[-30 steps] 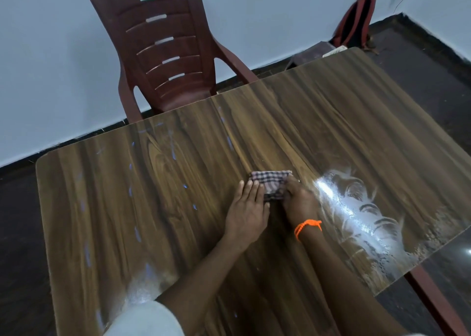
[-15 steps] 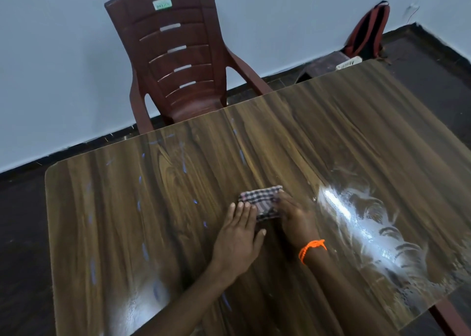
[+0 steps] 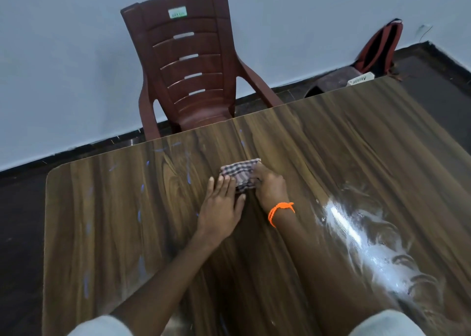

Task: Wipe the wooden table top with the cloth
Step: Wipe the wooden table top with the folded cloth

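Observation:
A small folded checked cloth (image 3: pixel 239 171) lies on the glossy wooden table top (image 3: pixel 356 157), near the middle and closer to the far edge. My left hand (image 3: pixel 221 205) lies flat with straight fingers, its fingertips pressing the cloth's left side. My right hand (image 3: pixel 271 186), with an orange thread round its wrist, has its fingers curled over the cloth's right side and grips it. Part of the cloth is hidden under both hands.
White smeared streaks (image 3: pixel 356 239) shine on the table's right part, and short blue marks (image 3: pixel 139 214) dot the left part. A dark red plastic chair (image 3: pixel 188 68) stands behind the far edge. A backpack (image 3: pixel 379 48) leans on the wall at the far right.
Both hands have slid the cloth away from me, toward the far edge by the chair. The hold on the cloth looks the same.

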Tool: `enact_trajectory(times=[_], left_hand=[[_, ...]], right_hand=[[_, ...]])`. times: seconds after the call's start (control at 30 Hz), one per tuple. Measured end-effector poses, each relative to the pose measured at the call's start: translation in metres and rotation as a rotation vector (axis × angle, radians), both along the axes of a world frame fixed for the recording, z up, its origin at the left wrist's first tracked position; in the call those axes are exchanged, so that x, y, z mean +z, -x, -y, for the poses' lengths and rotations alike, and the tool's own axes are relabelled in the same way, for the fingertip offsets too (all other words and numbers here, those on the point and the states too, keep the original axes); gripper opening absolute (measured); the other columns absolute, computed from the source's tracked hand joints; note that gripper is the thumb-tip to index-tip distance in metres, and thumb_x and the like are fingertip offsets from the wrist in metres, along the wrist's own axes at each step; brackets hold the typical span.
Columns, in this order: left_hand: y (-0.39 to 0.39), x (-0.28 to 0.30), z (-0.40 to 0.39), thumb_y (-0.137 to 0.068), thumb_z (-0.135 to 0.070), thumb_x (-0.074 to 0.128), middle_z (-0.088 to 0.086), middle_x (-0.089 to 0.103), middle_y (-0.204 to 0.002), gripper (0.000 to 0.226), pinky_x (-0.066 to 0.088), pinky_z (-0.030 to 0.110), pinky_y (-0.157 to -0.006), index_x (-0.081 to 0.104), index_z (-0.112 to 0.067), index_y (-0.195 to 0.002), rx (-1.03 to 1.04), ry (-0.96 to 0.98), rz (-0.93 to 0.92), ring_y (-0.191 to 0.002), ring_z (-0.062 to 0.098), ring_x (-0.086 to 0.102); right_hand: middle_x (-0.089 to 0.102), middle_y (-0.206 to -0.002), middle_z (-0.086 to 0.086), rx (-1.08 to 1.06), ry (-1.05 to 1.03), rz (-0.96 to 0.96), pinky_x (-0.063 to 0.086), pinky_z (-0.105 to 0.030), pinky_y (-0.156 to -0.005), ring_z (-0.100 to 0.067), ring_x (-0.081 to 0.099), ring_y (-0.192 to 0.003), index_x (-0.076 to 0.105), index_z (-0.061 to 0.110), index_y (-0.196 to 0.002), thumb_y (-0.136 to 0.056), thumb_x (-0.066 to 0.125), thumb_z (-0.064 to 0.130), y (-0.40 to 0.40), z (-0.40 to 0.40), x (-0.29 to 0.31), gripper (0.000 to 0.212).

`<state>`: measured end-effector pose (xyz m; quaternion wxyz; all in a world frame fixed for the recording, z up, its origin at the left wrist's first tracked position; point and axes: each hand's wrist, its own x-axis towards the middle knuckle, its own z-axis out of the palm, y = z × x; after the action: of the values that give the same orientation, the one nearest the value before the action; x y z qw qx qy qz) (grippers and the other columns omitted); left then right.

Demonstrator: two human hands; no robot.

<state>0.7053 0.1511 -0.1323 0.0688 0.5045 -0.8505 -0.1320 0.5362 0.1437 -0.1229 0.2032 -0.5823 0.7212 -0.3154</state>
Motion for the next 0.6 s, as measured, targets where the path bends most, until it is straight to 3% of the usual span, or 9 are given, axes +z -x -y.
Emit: enact_trajectory(times=[0.07,0.2,0.27,0.4,0.53,0.6], left_hand=[[-0.007,0.0,-0.018,-0.105,-0.049,0.029,0.018,0.047,-0.153,0.067,0.017,0.049,-0.127,0.046,-0.001,-0.149,-0.007,-0.002,-0.017,-0.15,0.028,0.035],[0.009,0.0,-0.027,-0.104,-0.051,0.031,0.019,0.048,-0.153,0.069,0.017,0.048,-0.127,0.047,-0.002,-0.149,-0.106,-0.017,-0.031,-0.149,0.028,0.036],[0.026,0.002,-0.009,-0.105,-0.051,0.031,0.019,0.046,-0.155,0.068,0.013,0.047,-0.128,0.045,-0.001,-0.15,-0.155,-0.012,-0.019,-0.15,0.029,0.034],[0.054,0.007,0.049,-0.106,-0.046,0.033,0.018,0.04,-0.159,0.065,0.007,0.046,-0.127,0.036,-0.002,-0.154,-0.177,0.022,0.04,-0.153,0.028,0.027],[0.046,0.012,0.095,-0.107,-0.046,0.031,0.016,0.043,-0.157,0.063,0.007,0.046,-0.127,0.038,-0.004,-0.152,-0.076,0.043,0.115,-0.151,0.026,0.03],[0.031,0.011,0.098,-0.107,-0.046,0.03,0.016,0.046,-0.155,0.062,0.009,0.046,-0.127,0.04,-0.003,-0.15,-0.031,0.042,0.122,-0.149,0.026,0.033]], right_hand=[[0.07,-0.111,0.001,0.074,0.066,-0.065,0.043,-0.015,-0.081,-0.014,0.065,-0.1,0.068,0.019,-0.104,-0.075,0.064,-0.001,0.003,-0.02,-0.007,0.035],[0.066,-0.121,0.002,0.024,0.096,-0.151,0.045,-0.019,-0.091,-0.009,0.06,-0.109,0.071,0.021,-0.105,-0.076,0.067,0.0,0.034,-0.046,-0.018,0.036],[0.07,-0.112,0.0,-0.06,0.09,-0.117,0.05,-0.023,-0.09,-0.01,0.064,-0.104,0.07,0.019,-0.105,-0.076,0.065,-0.001,0.048,-0.035,-0.015,0.036],[0.073,-0.082,0.001,-0.167,0.048,-0.05,0.053,-0.029,-0.066,-0.014,0.069,-0.078,0.064,0.017,-0.094,-0.074,0.057,0.001,0.055,0.021,0.0,0.027],[0.072,-0.084,-0.01,-0.137,-0.057,0.077,0.055,-0.043,-0.074,-0.029,0.068,-0.081,0.067,0.013,-0.093,-0.076,0.058,-0.001,0.041,0.083,0.003,0.024],[0.072,-0.085,-0.008,-0.035,-0.103,0.014,0.053,-0.039,-0.073,-0.028,0.067,-0.082,0.066,0.017,-0.092,-0.077,0.061,0.003,0.03,0.1,0.003,0.021]])
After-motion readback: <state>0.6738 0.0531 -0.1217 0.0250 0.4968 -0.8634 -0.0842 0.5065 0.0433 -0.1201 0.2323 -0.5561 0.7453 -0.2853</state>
